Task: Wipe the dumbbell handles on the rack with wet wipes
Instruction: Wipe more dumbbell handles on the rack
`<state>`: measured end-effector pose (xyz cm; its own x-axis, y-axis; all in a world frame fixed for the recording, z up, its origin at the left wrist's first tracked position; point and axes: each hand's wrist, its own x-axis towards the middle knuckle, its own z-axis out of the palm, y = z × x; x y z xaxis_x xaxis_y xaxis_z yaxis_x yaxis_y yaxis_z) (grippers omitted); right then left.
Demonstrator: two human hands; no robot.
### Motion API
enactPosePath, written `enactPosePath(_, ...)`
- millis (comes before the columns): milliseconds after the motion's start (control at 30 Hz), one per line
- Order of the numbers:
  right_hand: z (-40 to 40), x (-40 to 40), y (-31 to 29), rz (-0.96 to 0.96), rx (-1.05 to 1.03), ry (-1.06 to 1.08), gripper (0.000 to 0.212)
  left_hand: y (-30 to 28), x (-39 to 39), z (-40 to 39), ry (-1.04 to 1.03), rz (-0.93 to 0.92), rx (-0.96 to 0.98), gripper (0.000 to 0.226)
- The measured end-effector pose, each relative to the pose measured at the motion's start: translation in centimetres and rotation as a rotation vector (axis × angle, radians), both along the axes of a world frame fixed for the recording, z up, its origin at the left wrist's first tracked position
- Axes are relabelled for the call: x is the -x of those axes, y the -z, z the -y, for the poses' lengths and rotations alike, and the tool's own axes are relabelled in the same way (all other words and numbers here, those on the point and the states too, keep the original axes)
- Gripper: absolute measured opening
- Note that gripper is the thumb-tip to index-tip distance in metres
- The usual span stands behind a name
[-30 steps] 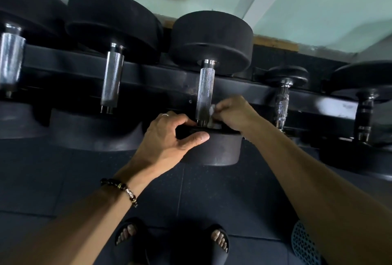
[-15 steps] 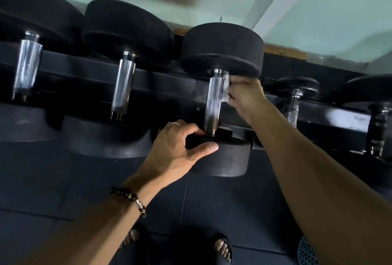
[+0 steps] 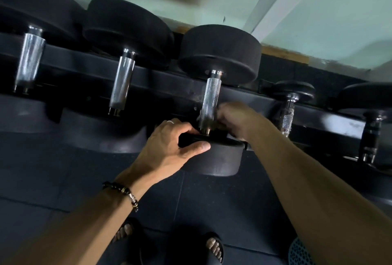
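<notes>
**Third handle under the wipe; most of the row not visibly done**

Right hand [image 3: 235, 119]: blurred, fingers curled against the lower end of the centre handle [image 3: 210, 103]. A pale edge shows at the fingertips, likely the wet wipe, too smeared to confirm. Grip reads as closed around the handle.

Left hand [image 3: 176, 143]: grasping the near weight head [image 3: 220, 158], thumb along its front edge, fingers over the top. Seems to be steadying the dumbbell.

Progress, judged: wiping is on this one handle, at its bottom end by the collar. No frame shows which other handles are clean. Two large handles to the left [image 3: 122, 83] [image 3: 29, 61], a small handle to the right [image 3: 287, 116] and a dark one beyond it [image 3: 371, 135] sit untouched by either hand. Much of the rack [image 3: 84, 67] probably remains.

Room:
- Handle is boxed in lengthwise by its far head [image 3: 219, 58] and the near head.
- Rack rail runs close behind the handle; tight for reaching round the back.
- Open gaps either side, wider toward the left neighbour.
- Floor below holds sandalled feet [image 3: 214, 245] and a perforated blue item [image 3: 299, 252] at the lower right edge.
</notes>
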<state>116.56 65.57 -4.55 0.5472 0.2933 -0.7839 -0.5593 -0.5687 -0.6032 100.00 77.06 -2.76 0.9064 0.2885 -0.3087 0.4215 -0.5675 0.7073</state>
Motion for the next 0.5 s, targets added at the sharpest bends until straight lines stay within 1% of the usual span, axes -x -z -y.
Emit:
enactPosePath(33, 0.8, 0.4, -0.1, -0.026, 0.038, -0.096, 0.029, 0.0, 0.0, 0.0, -0.004, 0.003, -0.001, 0.072)
enactPosePath(67, 1.4, 0.3, -0.1, -0.02, 0.033, -0.126, 0.028, 0.0, 0.0, 0.0, -0.006, 0.004, -0.003, 0.072)
enactPosePath(100, 1.5, -0.4, -0.2, -0.009, -0.03, -0.088, 0.031, 0.1, 0.0, 0.0, -0.007, 0.002, -0.003, 0.071)
enactPosePath(200, -0.3, -3.6, 0.1, 0.058, -0.247, 0.241, 0.045, 0.2, 0.1, 0.0, -0.016, 0.003, 0.012, 0.069)
enactPosePath(233, -0.9, -4.0, 0.6, 0.043, -0.293, 0.326, 0.046, 0.2, 0.1, 0.0, -0.019, 0.005, 0.015, 0.068)
enactPosePath(267, -1.3, -3.6, 0.6, 0.006, -0.307, 0.349, 0.044, 0.1, 0.1, 0.0, -0.024, 0.003, 0.018, 0.068)
enactPosePath(300, -1.0, -2.7, 1.1, -0.038, -0.284, 0.31, 0.039, 0.1, 0.0, 0.1, -0.029, 0.002, 0.018, 0.068)
enactPosePath(333, -0.2, -1.7, 1.5, -0.066, -0.221, 0.214, 0.033, 0.1, 0.0, 0.1, -0.032, 0.006, 0.017, 0.069)
enactPosePath(400, 1.5, -0.1, 1.7, -0.05, -0.047, -0.075, 0.025, 0.2, 0.0, 0.0, -0.036, 0.011, 0.012, 0.069)
enactPosePath(433, 2.1, 0.1, 1.6, -0.012, -0.006, -0.19, 0.022, 0.2, 0.0, 0.0, -0.039, 0.011, 0.011, 0.068)
enactPosePath(467, 2.1, -0.2, 1.4, 0.035, 0.011, -0.225, 0.022, 0.2, 0.1, 0.0, -0.044, 0.012, 0.011, 0.068)
enactPosePath(500, 1.6, -0.8, 1.3, 0.095, 0.006, -0.19, 0.026, 0.2, 0.1, 0.0, -0.044, 0.011, 0.012, 0.068)
